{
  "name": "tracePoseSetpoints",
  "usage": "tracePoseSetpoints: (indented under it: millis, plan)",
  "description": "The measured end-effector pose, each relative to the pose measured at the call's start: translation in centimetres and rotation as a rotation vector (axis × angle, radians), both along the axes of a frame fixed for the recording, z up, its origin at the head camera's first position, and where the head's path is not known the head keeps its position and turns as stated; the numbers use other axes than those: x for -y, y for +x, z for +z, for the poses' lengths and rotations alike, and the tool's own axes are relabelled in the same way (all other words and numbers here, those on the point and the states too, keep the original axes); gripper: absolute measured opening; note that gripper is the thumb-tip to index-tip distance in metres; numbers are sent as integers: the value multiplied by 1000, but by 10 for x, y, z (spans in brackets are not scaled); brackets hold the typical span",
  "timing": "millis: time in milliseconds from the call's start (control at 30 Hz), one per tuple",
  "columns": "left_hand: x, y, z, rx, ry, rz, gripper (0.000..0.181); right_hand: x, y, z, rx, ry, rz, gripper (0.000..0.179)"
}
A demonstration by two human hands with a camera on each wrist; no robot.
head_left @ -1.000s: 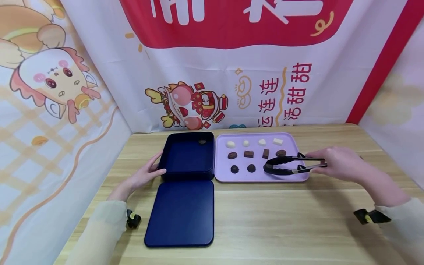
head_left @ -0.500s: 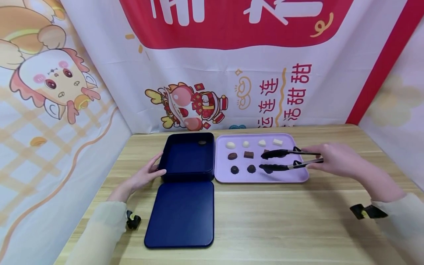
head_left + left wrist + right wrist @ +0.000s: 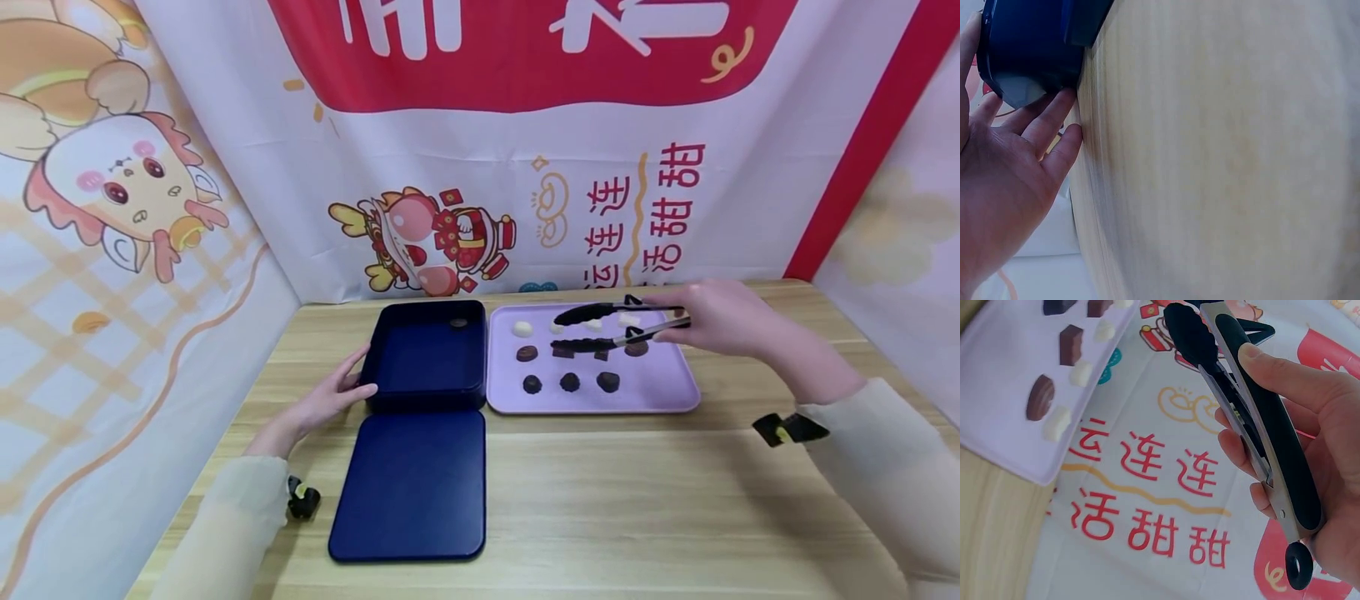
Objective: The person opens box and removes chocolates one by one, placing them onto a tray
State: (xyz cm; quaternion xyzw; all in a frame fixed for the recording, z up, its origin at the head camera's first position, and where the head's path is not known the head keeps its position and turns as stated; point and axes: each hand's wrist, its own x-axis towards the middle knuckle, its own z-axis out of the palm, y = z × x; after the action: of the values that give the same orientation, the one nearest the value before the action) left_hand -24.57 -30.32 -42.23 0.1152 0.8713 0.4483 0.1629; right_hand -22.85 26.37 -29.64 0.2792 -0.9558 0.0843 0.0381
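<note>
My right hand grips black-tipped metal tongs, whose two arms stand apart over the back part of the lilac tray. The tongs overlap some white and brown chocolates in the head view, and nothing shows between their tips. In the right wrist view the thumb lies along the black handle. My left hand touches the left side of a dark blue box, its fingers fairly straight. One brown chocolate sits in the box's back right corner.
A dark blue lid lies flat in front of the box. On the tray are rows of white chocolates, brown ones and dark ones. A printed cloth hangs behind the wooden table.
The tongs have opened and let go of the dark chocolate at the right of the front row, which stays on the tray. My right hand has carried them back and left. The left hand stays put.
</note>
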Motion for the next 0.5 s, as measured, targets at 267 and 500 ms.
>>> tracePoseSetpoints:
  millis: [267, 500]
  plan:
    - [1, 1, 0, 2, -6, -2, 79, 23, -18, 12, -15, -43, 41, 54]
    - [1, 2, 0, -3, -5, -1, 79, 49, -34, 17, -16, -13, 37, 57]
